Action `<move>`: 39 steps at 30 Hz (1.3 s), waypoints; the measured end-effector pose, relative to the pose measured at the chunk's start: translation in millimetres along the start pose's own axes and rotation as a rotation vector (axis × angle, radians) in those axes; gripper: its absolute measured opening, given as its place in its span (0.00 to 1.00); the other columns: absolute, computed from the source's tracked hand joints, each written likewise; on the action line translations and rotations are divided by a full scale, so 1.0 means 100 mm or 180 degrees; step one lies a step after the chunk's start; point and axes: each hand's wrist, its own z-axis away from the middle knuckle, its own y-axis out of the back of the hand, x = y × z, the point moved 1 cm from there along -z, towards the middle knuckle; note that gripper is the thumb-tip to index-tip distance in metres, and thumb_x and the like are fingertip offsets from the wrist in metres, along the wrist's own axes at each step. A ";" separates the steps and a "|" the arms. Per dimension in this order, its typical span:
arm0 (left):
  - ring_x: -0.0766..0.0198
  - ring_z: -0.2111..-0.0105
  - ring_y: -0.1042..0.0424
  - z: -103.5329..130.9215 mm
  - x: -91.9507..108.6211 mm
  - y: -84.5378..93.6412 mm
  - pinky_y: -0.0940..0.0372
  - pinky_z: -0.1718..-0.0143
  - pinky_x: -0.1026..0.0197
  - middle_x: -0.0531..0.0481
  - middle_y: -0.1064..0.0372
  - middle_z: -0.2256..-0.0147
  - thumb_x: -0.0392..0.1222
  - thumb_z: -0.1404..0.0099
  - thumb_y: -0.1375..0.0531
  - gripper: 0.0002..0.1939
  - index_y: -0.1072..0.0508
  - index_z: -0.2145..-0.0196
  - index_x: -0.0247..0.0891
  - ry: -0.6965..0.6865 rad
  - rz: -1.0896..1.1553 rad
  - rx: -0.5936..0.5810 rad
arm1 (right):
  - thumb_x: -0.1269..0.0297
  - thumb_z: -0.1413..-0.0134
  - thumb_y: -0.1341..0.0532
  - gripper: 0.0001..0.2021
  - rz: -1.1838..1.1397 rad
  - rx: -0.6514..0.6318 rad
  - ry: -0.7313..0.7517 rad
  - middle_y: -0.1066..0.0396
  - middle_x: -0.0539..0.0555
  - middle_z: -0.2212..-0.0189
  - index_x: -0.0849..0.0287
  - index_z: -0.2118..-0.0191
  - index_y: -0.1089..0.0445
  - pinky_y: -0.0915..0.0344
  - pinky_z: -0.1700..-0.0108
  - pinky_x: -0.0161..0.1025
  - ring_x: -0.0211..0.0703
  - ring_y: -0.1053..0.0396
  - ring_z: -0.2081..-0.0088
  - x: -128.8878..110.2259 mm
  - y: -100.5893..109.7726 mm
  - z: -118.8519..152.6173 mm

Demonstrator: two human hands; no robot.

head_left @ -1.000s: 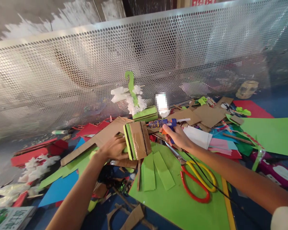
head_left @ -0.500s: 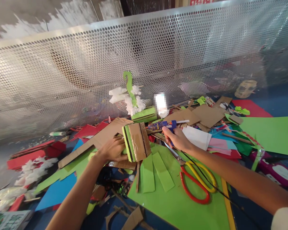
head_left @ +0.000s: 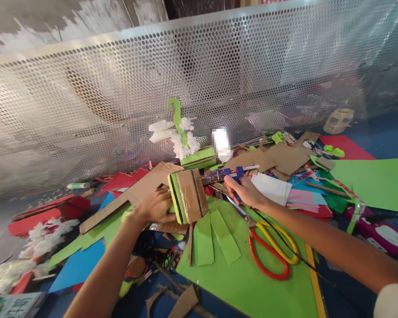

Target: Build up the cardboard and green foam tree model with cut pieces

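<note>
Left hand (head_left: 156, 205) grips box (head_left: 194, 198); right hand (head_left: 243, 190) clasps glue gun (head_left: 216, 176), nozzle (head_left: 202, 178) at box's edge; scissors (head_left: 251, 222) on green sheet (head_left: 234, 285).

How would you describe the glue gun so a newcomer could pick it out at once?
Below the long perforated metal panel, find the green-edged cardboard block near the picture's middle. Just right of it, the right hand grips the glue gun, nozzle pointing left toward the block. A dark blue body with a white stick poking out behind sets it apart from the brown cardboard nearby.
</note>
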 end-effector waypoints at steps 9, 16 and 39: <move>0.54 0.76 0.30 0.05 -0.03 -0.07 0.36 0.69 0.52 0.45 0.29 0.76 0.56 0.33 0.40 0.19 0.28 0.75 0.41 0.0012 0.0130 -0.0124 | 0.31 0.42 0.39 0.30 -0.0103 0.0377 -0.0165 0.36 0.46 0.84 0.57 0.74 0.32 0.41 0.85 0.31 0.33 0.39 0.87 0.00 -0.02 -0.06; 0.55 0.75 0.30 0.09 -0.06 -0.11 0.36 0.69 0.53 0.45 0.29 0.76 0.55 0.35 0.38 0.19 0.28 0.76 0.41 0.0064 0.0002 -0.0287 | 0.34 0.36 0.42 0.32 0.0112 0.0014 0.0033 0.36 0.47 0.84 0.57 0.80 0.37 0.43 0.84 0.31 0.32 0.38 0.88 0.02 -0.01 0.01; 0.56 0.73 0.28 0.10 -0.07 -0.11 0.33 0.66 0.54 0.44 0.27 0.73 0.55 0.36 0.36 0.17 0.26 0.73 0.39 0.0190 0.0155 -0.0367 | 0.31 0.40 0.41 0.29 -0.0129 0.0081 -0.0193 0.35 0.45 0.83 0.58 0.67 0.28 0.42 0.85 0.32 0.33 0.39 0.87 0.12 0.00 0.02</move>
